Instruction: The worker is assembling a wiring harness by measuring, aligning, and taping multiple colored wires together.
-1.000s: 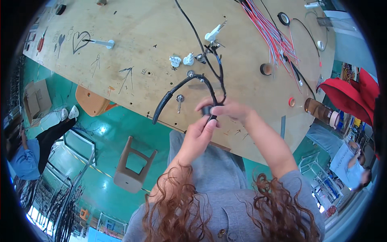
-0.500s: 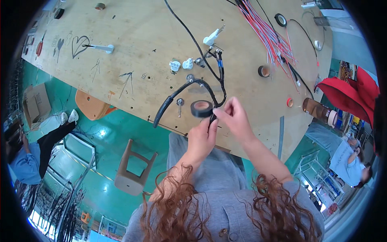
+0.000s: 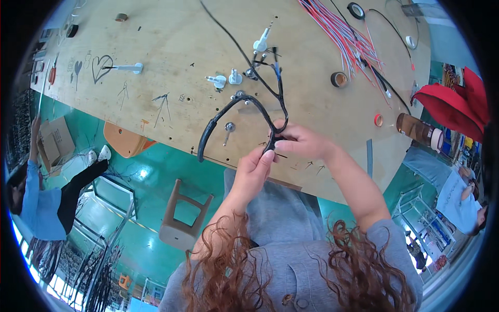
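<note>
A black taped wire harness (image 3: 233, 106) branches over the near part of the workbench, propped on metal posts. One thick branch curves to the left and down; a thinner one rises to several short ends. Below the fork, my left hand (image 3: 254, 170) pinches the harness trunk between thumb and fingers. Just above and to the right, my right hand (image 3: 304, 142) is closed at the fork, thumb on the trunk and fingers behind it. No roll of tape shows between my hands now; the right hand hides what lies behind it.
White plug-like holders (image 3: 215, 81) stand beside the harness. To the right are a tape roll (image 3: 339, 79), a red tape roll (image 3: 379, 120), a bottle (image 3: 416, 130) and a bundle of red and white wires (image 3: 345, 36). A stool (image 3: 184, 216) stands on the floor; a person (image 3: 44, 195) is at far left.
The black tape roll that hung left of my right hand is out of sight. My right hand has turned and closed in on the fork. The harness and left hand shifted slightly.
</note>
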A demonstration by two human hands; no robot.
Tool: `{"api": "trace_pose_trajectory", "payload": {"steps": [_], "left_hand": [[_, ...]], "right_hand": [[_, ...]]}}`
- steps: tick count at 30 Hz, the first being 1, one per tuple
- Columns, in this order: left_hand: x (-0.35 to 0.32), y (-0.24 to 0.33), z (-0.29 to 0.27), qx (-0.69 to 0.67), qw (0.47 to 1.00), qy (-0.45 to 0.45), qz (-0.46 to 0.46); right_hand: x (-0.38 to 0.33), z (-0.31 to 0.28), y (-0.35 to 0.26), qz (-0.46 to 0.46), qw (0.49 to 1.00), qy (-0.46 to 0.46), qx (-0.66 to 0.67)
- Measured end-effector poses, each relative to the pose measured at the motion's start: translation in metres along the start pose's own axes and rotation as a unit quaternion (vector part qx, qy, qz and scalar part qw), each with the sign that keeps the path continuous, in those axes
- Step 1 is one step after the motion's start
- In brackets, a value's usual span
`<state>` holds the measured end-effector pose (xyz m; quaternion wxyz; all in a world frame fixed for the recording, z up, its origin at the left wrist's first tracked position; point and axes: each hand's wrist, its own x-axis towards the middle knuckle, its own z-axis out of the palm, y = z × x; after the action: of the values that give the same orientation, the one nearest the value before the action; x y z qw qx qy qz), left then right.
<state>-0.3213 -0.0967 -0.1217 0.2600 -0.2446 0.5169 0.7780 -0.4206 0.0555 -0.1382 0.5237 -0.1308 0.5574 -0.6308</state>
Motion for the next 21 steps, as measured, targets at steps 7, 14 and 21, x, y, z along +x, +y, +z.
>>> {"api": "trace_pose_trajectory", "payload": {"steps": [7,14,21], "left_hand": [[0.009,-0.005,0.013,-0.087,0.992,0.083,-0.048],[0.025,-0.004,0.027,-0.375,0.924,-0.072,-0.005],[0.03,-0.017,0.032,-0.462,0.88,-0.092,0.056]], "right_hand": [[-0.057,0.046,-0.005,-0.282,0.812,0.157,-0.486],[-0.131,-0.069,0.064,-0.109,0.733,0.353,-0.571],[-0.196,-0.071,0.082,-0.036,0.66,0.513,-0.548]]}}
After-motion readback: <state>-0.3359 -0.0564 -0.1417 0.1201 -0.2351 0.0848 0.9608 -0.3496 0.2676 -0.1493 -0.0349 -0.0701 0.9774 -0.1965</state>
